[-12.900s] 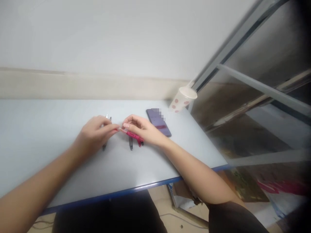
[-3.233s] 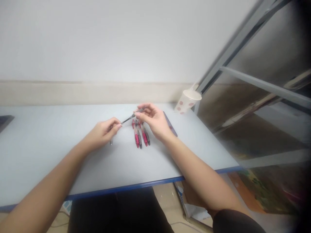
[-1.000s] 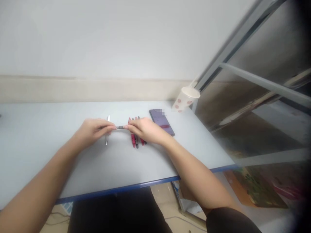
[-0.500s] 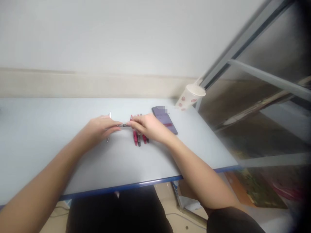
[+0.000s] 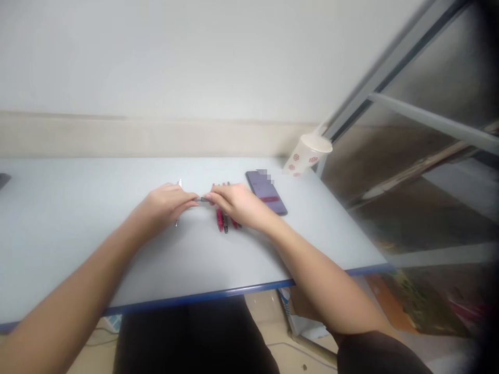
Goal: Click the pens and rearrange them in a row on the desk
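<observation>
A thin dark pen (image 5: 201,199) is held level between both hands, just above the table. My left hand (image 5: 167,204) pinches its left end between thumb and fingers, and my right hand (image 5: 236,203) pinches its right end; the grips hide most of it. Beneath my left hand lies a white and silver pen (image 5: 180,183), its middle covered. A row of several red and dark pens (image 5: 220,221) rests on the table under my right hand, partly hidden by the fingers.
Right of the pens lies a phone (image 5: 268,195) with its screen up. A white paper cup (image 5: 307,155) with red flower marks stands at the back right, by a metal-framed panel (image 5: 409,114). The table (image 5: 187,265) has a blue front edge. A dark object (image 5: 3,179) shows at far left.
Both hands stay on the pen, drawn slightly closer together, with less of it showing between them. The camera view has shifted slightly, bringing a dark object into view at far left.
</observation>
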{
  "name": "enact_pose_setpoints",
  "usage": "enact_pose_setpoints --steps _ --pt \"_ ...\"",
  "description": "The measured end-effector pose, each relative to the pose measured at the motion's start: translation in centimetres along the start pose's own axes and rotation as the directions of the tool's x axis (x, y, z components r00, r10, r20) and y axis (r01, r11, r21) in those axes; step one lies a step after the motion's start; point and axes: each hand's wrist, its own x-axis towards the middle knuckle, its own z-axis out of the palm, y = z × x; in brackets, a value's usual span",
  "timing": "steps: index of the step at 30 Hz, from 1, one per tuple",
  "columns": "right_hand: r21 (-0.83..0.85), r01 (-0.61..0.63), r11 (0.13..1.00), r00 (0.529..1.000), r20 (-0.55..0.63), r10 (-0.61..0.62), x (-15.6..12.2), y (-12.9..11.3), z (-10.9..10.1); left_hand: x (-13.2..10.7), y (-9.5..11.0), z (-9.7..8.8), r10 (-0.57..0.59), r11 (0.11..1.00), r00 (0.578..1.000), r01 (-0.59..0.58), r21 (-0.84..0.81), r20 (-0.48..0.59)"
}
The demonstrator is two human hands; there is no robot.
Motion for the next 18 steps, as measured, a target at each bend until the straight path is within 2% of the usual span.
enact_pose_setpoints --steps 4,8,10,15,18 --pt "0.064 -0.014 0.998 0.999 0.035 0.012 0.1 0.1 0.1 0.0 0.1 0.1 -0.035 0.999 0.999 0.035 -0.025 -0.01" --pt "-0.141 0.165 0.976 0.985 -0.022 -0.169 0.3 0.5 0.4 0.0 0.2 0.1 -0.07 0.996 0.997 0.072 -0.057 0.028" --pt "-0.214 0.188 0.959 0.98 -0.025 -0.198 0.4 0.6 0.4 0.0 0.3 0.1 -0.057 0.997 0.998 0.058 -0.05 0.032" --pt "-0.094 0.021 0.995 0.997 0.079 -0.013 0.1 -0.2 -0.2 0.1 0.6 0.1 0.033 0.999 0.999 -0.033 0.022 -0.015" --pt "-0.085 -0.019 0.996 0.998 0.063 0.025 -0.1 -0.9 -0.6 0.1 0.8 0.2 0.046 0.997 0.997 -0.041 0.069 -0.068"
